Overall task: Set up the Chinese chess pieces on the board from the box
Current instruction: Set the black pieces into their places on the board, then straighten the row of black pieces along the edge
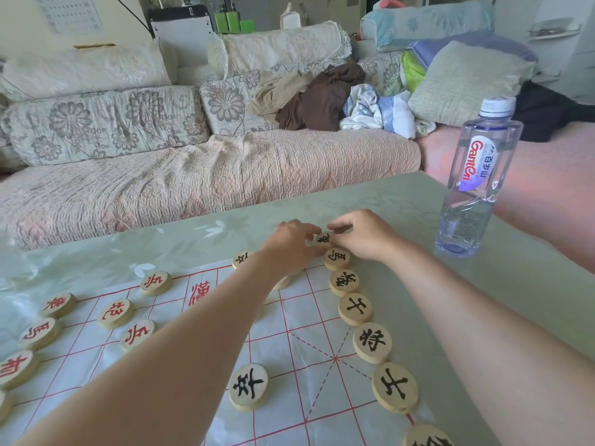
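A white sheet board (299, 317) with red grid lines lies on the table. Round wooden pieces with black characters run in a row along its right edge, from a horse piece (336, 258) down to an advisor piece (395, 387). Red-lettered pieces (115, 312) sit at the left. At the far corner of the board, a black-lettered piece (323, 238) is pinched between my left hand (294, 249) and my right hand (362, 235). Both hands' fingertips touch it. A black soldier piece (248, 386) lies mid-board. No box is in view.
A clear plastic water bottle (476, 178) stands on the pale green table (483, 284), right of my hands. A sofa (193, 175) with cushions and heaped clothes runs behind the table's far edge. Another black piece (242, 259) sits left of my left wrist.
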The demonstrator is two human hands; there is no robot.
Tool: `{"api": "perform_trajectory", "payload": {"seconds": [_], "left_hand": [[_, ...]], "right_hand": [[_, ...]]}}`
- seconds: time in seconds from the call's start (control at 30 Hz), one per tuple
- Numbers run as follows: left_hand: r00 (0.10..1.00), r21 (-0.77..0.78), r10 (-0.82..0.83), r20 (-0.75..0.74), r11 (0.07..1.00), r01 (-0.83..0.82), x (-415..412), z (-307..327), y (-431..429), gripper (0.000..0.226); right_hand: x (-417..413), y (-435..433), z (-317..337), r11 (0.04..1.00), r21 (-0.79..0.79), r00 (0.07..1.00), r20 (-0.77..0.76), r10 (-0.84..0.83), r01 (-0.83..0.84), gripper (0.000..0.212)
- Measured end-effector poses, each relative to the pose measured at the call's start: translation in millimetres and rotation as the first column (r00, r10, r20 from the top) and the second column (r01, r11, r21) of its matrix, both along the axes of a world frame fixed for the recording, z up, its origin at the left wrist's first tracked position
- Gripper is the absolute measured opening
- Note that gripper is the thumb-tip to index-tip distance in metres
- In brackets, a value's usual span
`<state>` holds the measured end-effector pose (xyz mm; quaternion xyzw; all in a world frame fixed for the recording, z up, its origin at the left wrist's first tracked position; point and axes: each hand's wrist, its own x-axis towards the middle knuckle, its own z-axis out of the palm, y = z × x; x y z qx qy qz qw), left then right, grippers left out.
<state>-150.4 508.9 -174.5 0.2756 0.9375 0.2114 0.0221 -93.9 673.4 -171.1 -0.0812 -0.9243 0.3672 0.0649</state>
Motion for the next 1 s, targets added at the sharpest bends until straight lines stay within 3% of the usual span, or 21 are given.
{"api": "perform_trajectory", "payload": {"seconds": [0.2,0.33,0.43,0.57,0.7,0.87,1.0], "left_hand": [[0.999,-0.028,0.03,0.027,0.999,-0.029,7.9,5.4,0.5,0.048],[1.0,-0.028,0.026,-0.006,0.999,-0.027,15.7,8.6,-1.4,0.045],[0.997,0.05,0.024,-0.077,0.999,-0.02,23.8,11.5,-5.1,0.029],[1.0,0.086,0.027,0.007,0.996,-0.028,44.5,14.6,-10.4,0.016],[0.999,0.073,0.035,0.031,0.997,-0.037,59.3,12.1,-11.5,0.021],[0.994,0.119,0.021,0.106,0.992,-0.034,63.6,12.4,-2.4,0.03],[0.994,0.103,0.056,0.092,0.993,-0.065,60.2,14.1,3.4,0.036]], "right_hand": [[7.9,1.9,4.7,0.999,-0.028,0.999,0.011,-0.036,0.036,0.038],[20.6,6.3,15.5,0.997,0.061,0.995,0.088,-0.045,0.04,0.031],[33.4,1.6,24.4,0.987,0.16,0.976,0.214,-0.047,0.013,0.053],[43.6,-2.5,30.2,0.977,0.212,0.974,0.226,-0.03,-0.019,0.046],[49.9,-2.7,29.8,0.972,0.232,0.979,0.203,-0.031,-0.017,0.046],[53.9,4.3,28.3,0.953,0.3,0.977,0.194,-0.089,0.028,0.028],[58.4,2.5,27.3,0.959,0.278,0.981,0.165,-0.101,0.052,0.052]]}}
